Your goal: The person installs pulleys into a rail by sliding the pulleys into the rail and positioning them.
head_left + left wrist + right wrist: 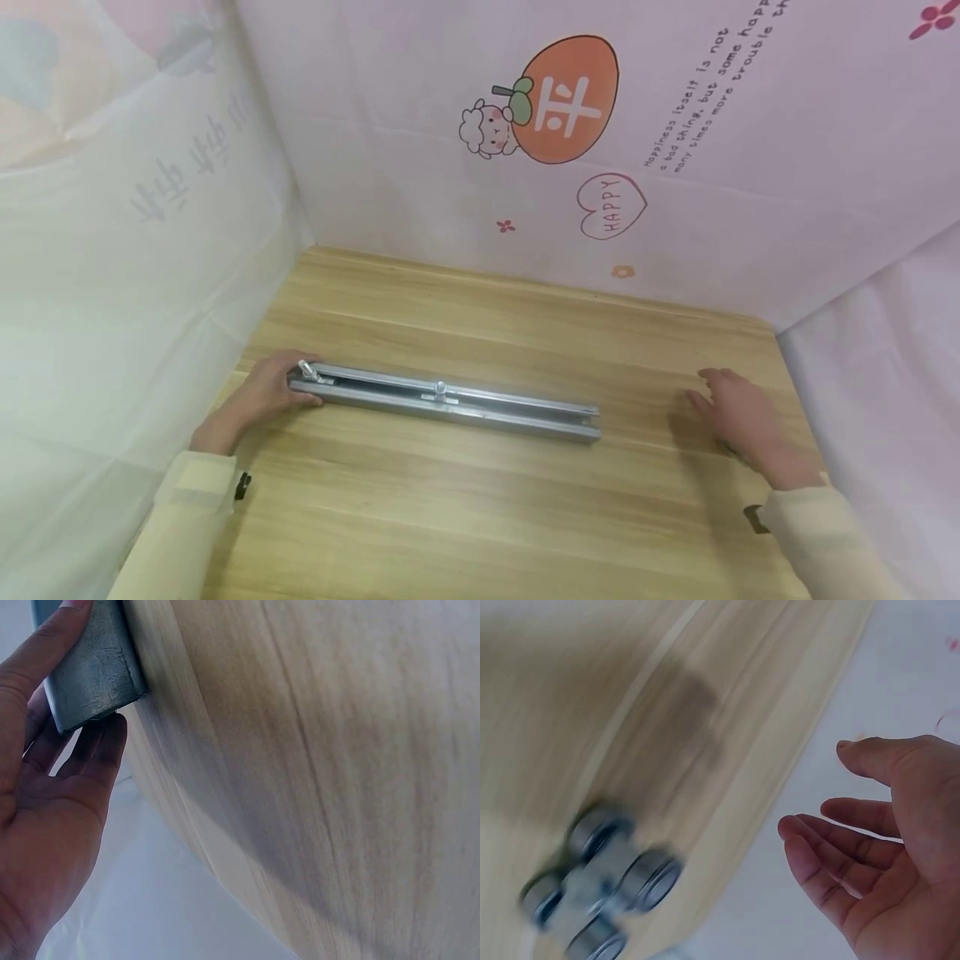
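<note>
A long silvery metal channel rail lies across the wooden table, its slot facing up. One bolt leans out of the slot near the left end, and another bolt stands about mid-length. My left hand grips the rail's left end between thumb and fingers; the left wrist view shows that rail end up close. Over the table's right side, apart from the rail, is my right hand, fingers loosely bent and holding nothing. A blurred four-wheeled metal trolley appears in the right wrist view, apart from the fingertips.
The wood-grain table ends at a white printed cloth wall behind. More cloth hangs close along the left and right sides.
</note>
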`<state>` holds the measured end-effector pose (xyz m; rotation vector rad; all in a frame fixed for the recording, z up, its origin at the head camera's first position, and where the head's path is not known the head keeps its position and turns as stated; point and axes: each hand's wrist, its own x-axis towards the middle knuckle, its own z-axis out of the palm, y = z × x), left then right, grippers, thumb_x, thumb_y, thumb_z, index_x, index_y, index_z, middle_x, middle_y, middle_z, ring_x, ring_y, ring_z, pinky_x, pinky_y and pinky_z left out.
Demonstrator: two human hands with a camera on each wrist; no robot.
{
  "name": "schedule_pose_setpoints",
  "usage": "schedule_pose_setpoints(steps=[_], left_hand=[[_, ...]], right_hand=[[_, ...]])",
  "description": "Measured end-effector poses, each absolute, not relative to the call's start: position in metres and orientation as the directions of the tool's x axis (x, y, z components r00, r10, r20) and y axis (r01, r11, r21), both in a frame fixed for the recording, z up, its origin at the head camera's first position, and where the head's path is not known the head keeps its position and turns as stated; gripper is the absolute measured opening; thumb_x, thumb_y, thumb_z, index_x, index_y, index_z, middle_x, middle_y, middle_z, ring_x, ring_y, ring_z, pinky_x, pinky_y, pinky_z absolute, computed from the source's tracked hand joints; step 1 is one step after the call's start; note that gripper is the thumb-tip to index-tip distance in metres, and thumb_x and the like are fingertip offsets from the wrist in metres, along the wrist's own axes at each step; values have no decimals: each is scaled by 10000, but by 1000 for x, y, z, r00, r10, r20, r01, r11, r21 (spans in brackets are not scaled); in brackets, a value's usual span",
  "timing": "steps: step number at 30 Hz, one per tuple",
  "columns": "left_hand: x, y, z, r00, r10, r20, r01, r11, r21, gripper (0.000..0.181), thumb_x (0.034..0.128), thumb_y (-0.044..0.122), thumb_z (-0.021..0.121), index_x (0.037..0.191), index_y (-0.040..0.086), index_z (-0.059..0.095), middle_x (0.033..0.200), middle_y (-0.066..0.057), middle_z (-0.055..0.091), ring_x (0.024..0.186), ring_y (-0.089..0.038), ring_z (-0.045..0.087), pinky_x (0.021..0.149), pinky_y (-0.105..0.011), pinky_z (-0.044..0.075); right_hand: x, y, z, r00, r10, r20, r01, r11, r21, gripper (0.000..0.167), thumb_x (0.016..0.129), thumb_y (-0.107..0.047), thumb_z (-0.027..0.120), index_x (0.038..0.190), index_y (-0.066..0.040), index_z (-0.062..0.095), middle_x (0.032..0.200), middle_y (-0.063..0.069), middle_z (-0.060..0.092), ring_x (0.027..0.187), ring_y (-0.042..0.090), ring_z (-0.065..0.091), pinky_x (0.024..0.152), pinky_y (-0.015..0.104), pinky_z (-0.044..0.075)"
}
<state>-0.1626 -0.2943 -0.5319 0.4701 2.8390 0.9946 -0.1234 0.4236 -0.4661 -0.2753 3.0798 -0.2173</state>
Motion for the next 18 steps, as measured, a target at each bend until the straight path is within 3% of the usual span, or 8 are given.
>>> schedule_pose_setpoints(steps=[4,9,18], left_hand=[[-161,-295,-534,-949,315,8,251,740,624,705,702,157,981,1310,-24,675,1276,-296,692,1184,-517,638,1095,-688,448],[-160,-295,-534,-951,310,3,243,741,626,703,706,152,978,1313,-27,672,1282,-300,688,1186,-521,634,1095,-690,447],[-159,-295,-532,-953,303,-10,229,741,631,706,715,135,969,1330,-28,663,1304,-306,677,1201,-524,629,1105,-690,440]], right_hand=[[-123,458,-469,-989,-123,-85,-110,985,-136,517,1033,-201,670,1267,245,554,1225,479,593,1080,654,598,903,738,514],[-127,495,-478,-987,-74,-145,-51,986,-156,548,1032,-207,636,1211,300,528,1164,518,575,1058,689,569,912,756,492],[-128,531,-483,-940,74,-334,133,978,-159,721,1038,-377,598,1241,306,490,1264,538,507,1079,715,552,839,746,532]])
